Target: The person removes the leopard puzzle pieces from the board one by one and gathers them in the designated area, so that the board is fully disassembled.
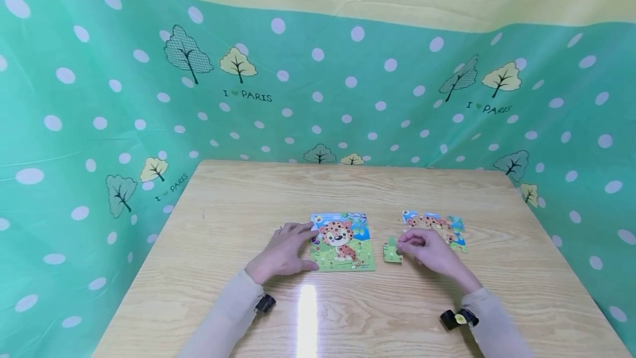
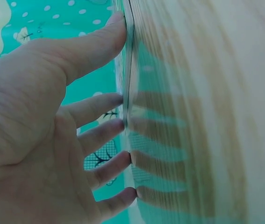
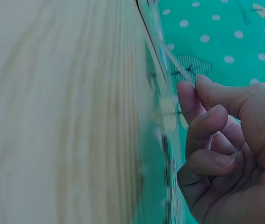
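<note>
**Thin puzzle piece pinched at its edge, board steadied flat**

Green polka-dot cloth printed with trees hangs behind and beside a pale wood-grain counter (image 1: pixel 238 209). Near the middle of the counter, toward its front edge, lies a puzzle board (image 1: pixel 342 241) showing a spotted cartoon cub on grass under a blue sky. The left hand (image 1: pixel 284 253) lies spread on the board's left edge, fingers straight and pressing down. Just right of the board, the right hand (image 1: pixel 431 252) pinches a small green puzzle piece (image 1: pixel 392 251) between thumb and forefinger, one edge tilted up off the wood. Beyond that hand, toward the counter's right edge, sits a cluster of loose pieces (image 1: pixel 437 227) in matching colours.

The piece looks light, flat and stiff, likely card or thin wood, with a glossy printed face that could slip on the smooth counter. Taking it by the rim, as here, seems the sound hold; its knobs look liable to bend.
</note>
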The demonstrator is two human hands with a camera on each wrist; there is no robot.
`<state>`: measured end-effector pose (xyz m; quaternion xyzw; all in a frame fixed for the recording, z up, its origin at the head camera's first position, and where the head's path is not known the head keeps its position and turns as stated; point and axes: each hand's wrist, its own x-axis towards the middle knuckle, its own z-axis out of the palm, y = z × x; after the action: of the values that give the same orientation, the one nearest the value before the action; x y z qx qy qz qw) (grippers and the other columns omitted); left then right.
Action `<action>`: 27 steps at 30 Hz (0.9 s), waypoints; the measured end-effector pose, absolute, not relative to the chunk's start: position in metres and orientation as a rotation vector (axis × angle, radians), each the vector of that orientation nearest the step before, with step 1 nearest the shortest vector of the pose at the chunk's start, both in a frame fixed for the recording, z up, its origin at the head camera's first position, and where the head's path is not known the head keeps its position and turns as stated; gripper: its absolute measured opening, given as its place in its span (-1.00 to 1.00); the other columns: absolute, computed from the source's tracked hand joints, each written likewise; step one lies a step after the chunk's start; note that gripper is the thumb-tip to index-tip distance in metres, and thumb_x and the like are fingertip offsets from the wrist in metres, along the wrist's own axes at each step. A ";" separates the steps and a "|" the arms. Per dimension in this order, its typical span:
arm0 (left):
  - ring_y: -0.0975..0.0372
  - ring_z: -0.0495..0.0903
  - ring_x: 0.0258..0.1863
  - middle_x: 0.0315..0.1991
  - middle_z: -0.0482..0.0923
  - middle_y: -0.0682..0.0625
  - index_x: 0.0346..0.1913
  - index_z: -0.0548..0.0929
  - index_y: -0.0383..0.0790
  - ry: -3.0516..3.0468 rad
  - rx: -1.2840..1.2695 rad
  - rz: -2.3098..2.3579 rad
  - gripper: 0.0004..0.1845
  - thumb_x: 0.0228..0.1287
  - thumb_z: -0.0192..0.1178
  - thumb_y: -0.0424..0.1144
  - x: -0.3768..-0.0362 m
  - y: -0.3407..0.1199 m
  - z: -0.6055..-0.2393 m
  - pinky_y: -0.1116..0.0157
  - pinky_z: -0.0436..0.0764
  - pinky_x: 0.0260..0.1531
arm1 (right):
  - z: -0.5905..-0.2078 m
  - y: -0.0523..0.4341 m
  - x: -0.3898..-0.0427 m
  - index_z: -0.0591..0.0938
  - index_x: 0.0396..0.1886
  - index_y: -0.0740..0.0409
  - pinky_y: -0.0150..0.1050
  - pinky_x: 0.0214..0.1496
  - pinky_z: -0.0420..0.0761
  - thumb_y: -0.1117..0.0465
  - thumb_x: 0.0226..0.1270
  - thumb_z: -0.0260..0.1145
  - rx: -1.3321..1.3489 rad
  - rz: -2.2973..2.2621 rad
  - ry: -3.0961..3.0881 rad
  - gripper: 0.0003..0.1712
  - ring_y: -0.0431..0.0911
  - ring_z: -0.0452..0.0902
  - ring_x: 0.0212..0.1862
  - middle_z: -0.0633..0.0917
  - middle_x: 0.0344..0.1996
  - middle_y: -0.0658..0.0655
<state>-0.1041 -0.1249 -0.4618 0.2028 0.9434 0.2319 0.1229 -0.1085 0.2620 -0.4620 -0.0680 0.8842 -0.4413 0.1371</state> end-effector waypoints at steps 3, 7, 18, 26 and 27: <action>-0.18 0.20 0.63 0.68 0.24 -0.08 0.57 0.46 -0.01 2.751 0.591 0.670 -0.09 0.18 0.54 0.13 -0.104 -0.125 -0.462 -0.36 0.16 0.59 | -0.465 0.273 -0.107 0.76 -0.05 0.12 -0.36 -0.52 0.49 0.00 0.52 0.41 -0.178 -1.240 2.584 -0.72 -0.22 0.44 -0.55 0.83 -0.31 0.01; -0.18 0.20 0.63 0.68 0.23 -0.08 0.57 0.46 -0.02 2.753 0.597 0.655 -0.09 0.17 0.54 0.13 -0.104 -0.124 -0.462 -0.36 0.17 0.59 | -0.466 0.284 -0.105 0.78 -0.02 0.11 -0.36 -0.42 0.52 -0.01 0.50 0.43 -0.150 -1.165 2.641 -0.70 -0.21 0.49 -0.42 0.82 -0.27 0.00; -0.20 0.18 0.64 0.69 0.21 -0.09 0.57 0.45 -0.06 2.747 0.592 0.655 -0.09 0.19 0.53 0.13 -0.104 -0.124 -0.462 -0.37 0.15 0.60 | -0.460 0.300 -0.098 0.82 -0.10 0.06 -0.35 -0.20 0.59 0.02 0.44 0.48 -0.155 -0.977 2.729 -0.77 -0.17 0.64 -0.16 0.81 -0.24 -0.02; -0.21 0.18 0.63 0.68 0.23 -0.09 0.57 0.46 -0.04 2.753 0.598 0.658 -0.09 0.17 0.55 0.12 -0.105 -0.125 -0.464 -0.37 0.16 0.59 | -0.462 0.306 -0.101 0.82 -0.13 0.00 -0.31 -0.16 0.56 0.00 0.40 0.51 -0.107 -0.936 2.730 -0.79 -0.14 0.61 -0.20 0.78 -0.29 -0.03; -0.21 0.19 0.63 0.68 0.23 -0.10 0.57 0.46 -0.04 2.753 0.601 0.659 -0.09 0.17 0.55 0.12 -0.106 -0.125 -0.464 -0.38 0.16 0.59 | -0.462 0.307 -0.101 0.82 -0.13 0.01 -0.31 -0.17 0.56 0.00 0.40 0.51 -0.105 -0.933 2.735 -0.78 -0.14 0.61 -0.21 0.78 -0.29 -0.03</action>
<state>-0.1056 -0.1247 -0.4638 0.2060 0.9441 0.2259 0.1236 -0.1010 0.3067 -0.4625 -0.0361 0.9384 -0.3202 0.1245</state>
